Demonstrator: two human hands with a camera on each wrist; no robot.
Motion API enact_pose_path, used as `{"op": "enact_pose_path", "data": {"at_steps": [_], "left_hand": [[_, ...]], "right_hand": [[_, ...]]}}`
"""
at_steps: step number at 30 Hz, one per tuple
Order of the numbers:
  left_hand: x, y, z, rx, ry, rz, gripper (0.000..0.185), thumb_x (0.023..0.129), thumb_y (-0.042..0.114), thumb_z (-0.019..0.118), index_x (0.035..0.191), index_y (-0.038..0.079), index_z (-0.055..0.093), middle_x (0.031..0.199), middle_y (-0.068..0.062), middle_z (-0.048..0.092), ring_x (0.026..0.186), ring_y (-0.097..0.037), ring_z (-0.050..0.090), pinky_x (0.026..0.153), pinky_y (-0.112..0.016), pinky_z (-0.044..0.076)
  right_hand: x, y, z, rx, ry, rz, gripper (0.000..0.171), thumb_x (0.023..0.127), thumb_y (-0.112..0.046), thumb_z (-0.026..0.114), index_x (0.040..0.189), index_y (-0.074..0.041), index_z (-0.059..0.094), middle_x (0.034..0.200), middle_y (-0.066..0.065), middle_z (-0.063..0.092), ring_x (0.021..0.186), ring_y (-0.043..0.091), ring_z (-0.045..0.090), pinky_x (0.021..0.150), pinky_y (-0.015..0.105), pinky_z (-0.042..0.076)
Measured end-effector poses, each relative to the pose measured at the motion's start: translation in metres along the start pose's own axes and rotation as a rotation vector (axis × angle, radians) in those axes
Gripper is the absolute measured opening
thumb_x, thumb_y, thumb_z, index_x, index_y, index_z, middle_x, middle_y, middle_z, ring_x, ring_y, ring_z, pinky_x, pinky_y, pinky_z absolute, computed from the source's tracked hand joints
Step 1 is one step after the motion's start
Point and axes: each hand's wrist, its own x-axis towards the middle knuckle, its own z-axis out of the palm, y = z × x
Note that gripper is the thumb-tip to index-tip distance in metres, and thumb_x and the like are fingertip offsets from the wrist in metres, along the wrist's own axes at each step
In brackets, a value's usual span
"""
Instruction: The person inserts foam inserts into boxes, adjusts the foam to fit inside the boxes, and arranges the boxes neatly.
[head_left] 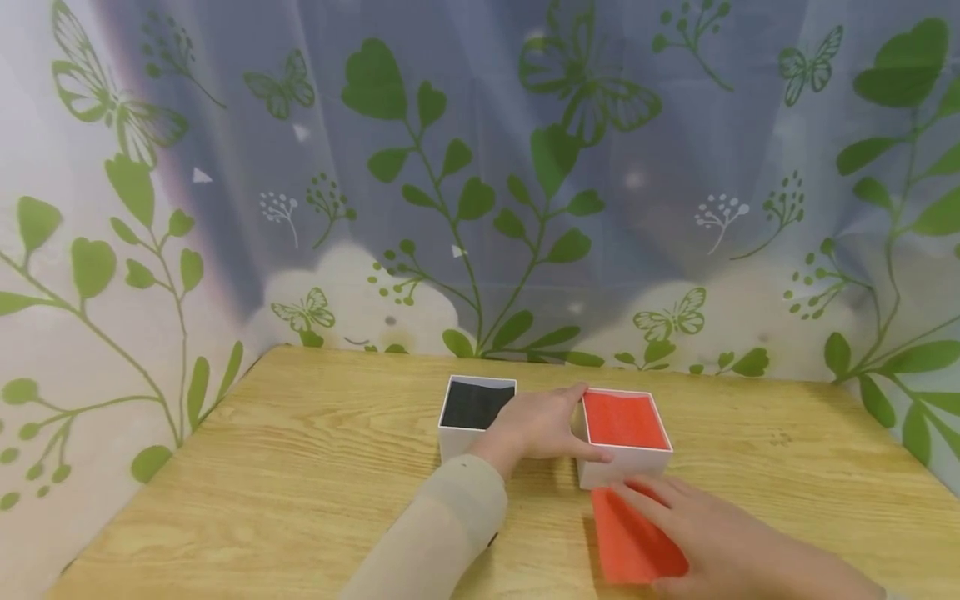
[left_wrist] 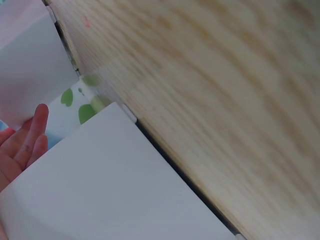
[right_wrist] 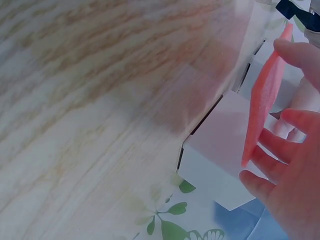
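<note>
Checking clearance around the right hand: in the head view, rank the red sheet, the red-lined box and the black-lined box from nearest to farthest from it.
1. Red sheet: held by the right hand, front right of the table.
2. Red-lined box: just behind the sheet, gripped by the left hand.
3. Black-lined box: farthest, left of that hand.

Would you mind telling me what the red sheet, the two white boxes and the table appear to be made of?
Red sheet: probably matte paper or thin card, flat and thin-edged. White boxes: likely smooth card or plastic, with thin straight walls. Table: pale wood or wood-look laminate, showing grain lines and a slight sheen.
</note>
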Motion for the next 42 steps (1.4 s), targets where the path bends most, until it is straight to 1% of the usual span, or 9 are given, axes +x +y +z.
{"op": "enact_pose_path", "data": {"at_steps": [3, 9, 12, 14, 18, 25, 33, 36, 42], "left_hand": [[0.0, 0.0, -0.001, 0.004, -0.002, -0.007, 0.106, 0.065, 0.082, 0.054, 0.149, 0.024, 0.026, 0.14, 0.009, 0.044, 0.113, -0.011, 0.054, 0.084, -0.03, 0.047], [0.0, 0.001, 0.0, -0.008, -0.014, -0.004, 0.105, 0.066, 0.08, 0.055, 0.149, 0.024, 0.025, 0.14, 0.009, 0.043, 0.113, -0.01, 0.054, 0.084, -0.029, 0.046], [-0.001, 0.001, 0.001, -0.003, -0.015, -0.001, 0.102, 0.067, 0.079, 0.055, 0.149, 0.024, 0.025, 0.141, 0.009, 0.043, 0.111, -0.01, 0.055, 0.083, -0.029, 0.047], [0.0, 0.001, 0.0, 0.004, -0.016, 0.001, 0.099, 0.07, 0.076, 0.056, 0.149, 0.024, 0.025, 0.141, 0.009, 0.042, 0.114, -0.01, 0.053, 0.085, -0.029, 0.047], [0.001, 0.003, 0.0, 0.009, -0.016, 0.012, 0.092, 0.074, 0.068, 0.059, 0.148, 0.022, 0.027, 0.141, 0.008, 0.042, 0.118, -0.01, 0.05, 0.088, -0.03, 0.045], [0.001, 0.003, -0.001, -0.01, -0.014, 0.007, 0.092, 0.075, 0.066, 0.06, 0.148, 0.021, 0.027, 0.142, 0.007, 0.042, 0.118, -0.011, 0.051, 0.085, -0.03, 0.046], [0.001, 0.002, 0.001, -0.009, -0.007, 0.019, 0.089, 0.076, 0.061, 0.061, 0.148, 0.02, 0.028, 0.138, 0.008, 0.046, 0.112, -0.011, 0.054, 0.083, -0.03, 0.047], [0.0, 0.002, 0.001, -0.007, -0.009, 0.02, 0.089, 0.076, 0.059, 0.061, 0.148, 0.02, 0.027, 0.139, 0.008, 0.045, 0.112, -0.01, 0.054, 0.084, -0.03, 0.046], [0.003, 0.004, 0.001, 0.008, -0.013, 0.019, 0.088, 0.076, 0.057, 0.062, 0.148, 0.02, 0.027, 0.14, 0.009, 0.044, 0.113, -0.01, 0.053, 0.085, -0.03, 0.046]], "right_hand": [[-0.002, -0.001, -0.002, -0.04, 0.05, -0.015, 0.082, 0.082, -0.062, 0.056, 0.149, -0.028, 0.024, 0.147, -0.003, 0.029, 0.127, 0.026, 0.038, 0.087, 0.047, 0.046], [-0.003, 0.0, -0.007, -0.102, 0.163, -0.076, 0.087, 0.078, -0.049, 0.069, 0.149, -0.024, 0.025, 0.145, -0.002, 0.03, 0.121, 0.021, 0.043, 0.082, 0.041, 0.05], [-0.003, 0.001, -0.012, -0.094, 0.172, -0.071, 0.087, 0.079, -0.046, 0.07, 0.149, -0.024, 0.024, 0.144, -0.002, 0.031, 0.12, 0.021, 0.044, 0.082, 0.041, 0.05], [-0.002, 0.002, -0.016, -0.098, 0.17, -0.061, 0.086, 0.08, -0.049, 0.068, 0.149, -0.024, 0.024, 0.143, 0.0, 0.034, 0.12, 0.024, 0.044, 0.083, 0.044, 0.049], [0.0, 0.006, -0.02, -0.111, 0.18, -0.051, 0.085, 0.079, -0.046, 0.07, 0.148, -0.02, 0.029, 0.139, 0.007, 0.039, 0.118, 0.032, 0.046, 0.084, 0.047, 0.048], [0.004, 0.013, -0.022, -0.138, 0.237, -0.057, 0.083, 0.077, -0.038, 0.073, 0.145, -0.014, 0.034, 0.138, 0.011, 0.041, 0.119, 0.034, 0.046, 0.087, 0.049, 0.046], [0.008, 0.015, -0.022, -0.106, 0.186, -0.038, 0.067, 0.084, -0.037, 0.068, 0.14, -0.012, 0.044, 0.142, 0.015, 0.04, 0.12, 0.039, 0.046, 0.086, 0.05, 0.046], [0.011, 0.015, -0.025, -0.088, 0.153, -0.026, 0.061, 0.085, -0.03, 0.068, 0.139, -0.01, 0.046, 0.142, 0.015, 0.04, 0.12, 0.038, 0.047, 0.086, 0.047, 0.047], [0.014, 0.02, -0.031, -0.021, 0.115, -0.044, 0.052, 0.088, -0.016, 0.064, 0.137, -0.008, 0.049, 0.14, 0.017, 0.042, 0.115, 0.038, 0.051, 0.077, 0.04, 0.051]]}}
